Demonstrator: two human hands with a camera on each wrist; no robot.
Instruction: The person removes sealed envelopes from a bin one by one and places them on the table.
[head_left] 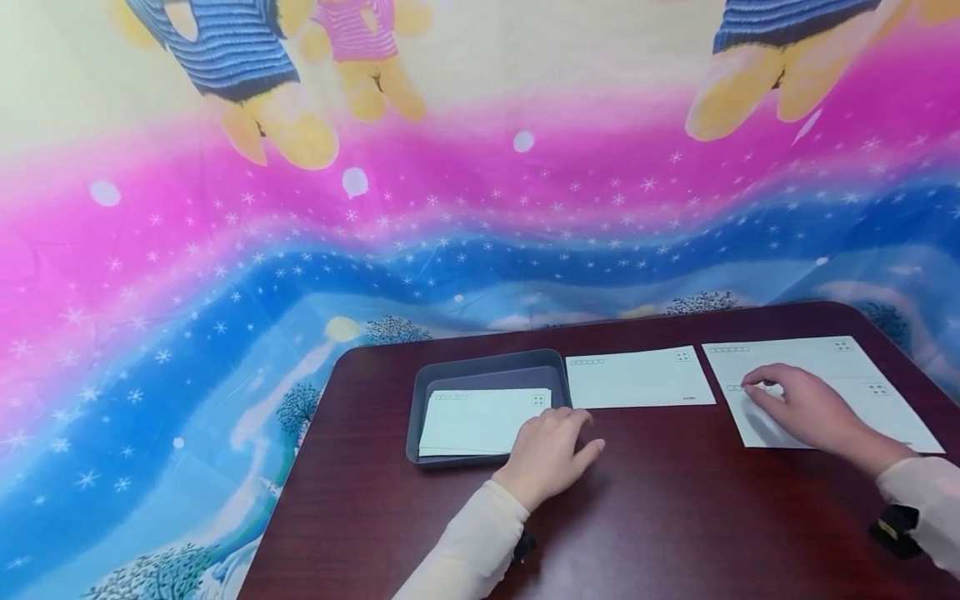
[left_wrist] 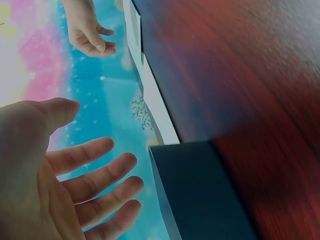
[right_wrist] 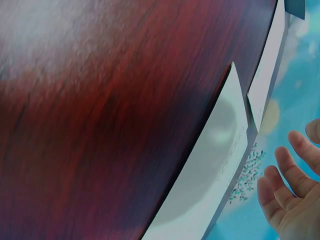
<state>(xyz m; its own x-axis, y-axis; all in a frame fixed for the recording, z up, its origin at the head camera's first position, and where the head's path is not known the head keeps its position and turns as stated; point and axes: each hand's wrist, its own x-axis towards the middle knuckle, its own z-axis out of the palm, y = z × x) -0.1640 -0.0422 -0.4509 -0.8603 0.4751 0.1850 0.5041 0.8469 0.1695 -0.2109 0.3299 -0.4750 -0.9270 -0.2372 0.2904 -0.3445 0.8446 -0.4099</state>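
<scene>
My left hand (head_left: 546, 450) hovers by the front right corner of a dark grey tray (head_left: 561, 379), its fingers spread and nothing in them. Inside the tray lies a stack of white envelopes (head_left: 480, 425) with printed postcode boxes and stamp squares. To the tray's right lies a single white envelope (head_left: 637, 379). Farther right, my right hand (head_left: 806, 408) is above two overlapping envelopes (head_left: 795, 358), casting a shadow on the front one. In the right wrist view that hand's fingers (right_wrist: 290, 175) are loosely bent and hold nothing.
Everything lies on a dark red-brown wooden table (head_left: 652, 517) with rounded corners. Behind it hangs a colourful cloth (head_left: 480, 183) with bears and snowflakes. A black strap (head_left: 896, 531) is around my right wrist.
</scene>
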